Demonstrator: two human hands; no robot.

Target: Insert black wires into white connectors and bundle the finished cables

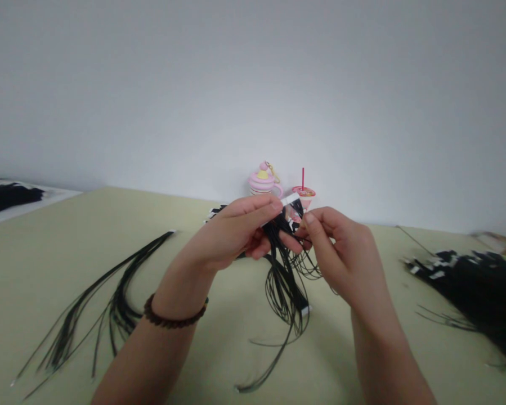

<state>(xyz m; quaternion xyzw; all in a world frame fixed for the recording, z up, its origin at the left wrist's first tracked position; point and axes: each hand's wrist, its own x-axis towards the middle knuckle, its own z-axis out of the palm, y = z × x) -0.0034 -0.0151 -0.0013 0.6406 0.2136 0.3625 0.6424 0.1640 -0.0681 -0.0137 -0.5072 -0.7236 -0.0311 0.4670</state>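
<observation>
Near the wall, a pink lidded mug (pixel 262 182) is standing with its contents hidden, and just beside it a pink cup (pixel 307 193) is holding a red straw (pixel 303 179). In front of them, above the surface (pixel 210 354), the left hand (pixel 240 228) is pinching a wire harness (pixel 280 281) near its white connector (pixel 290 198). The fingers of the right hand (pixel 341 242) are pressing together, apparently on thin black strands, their number being unclear.
</observation>
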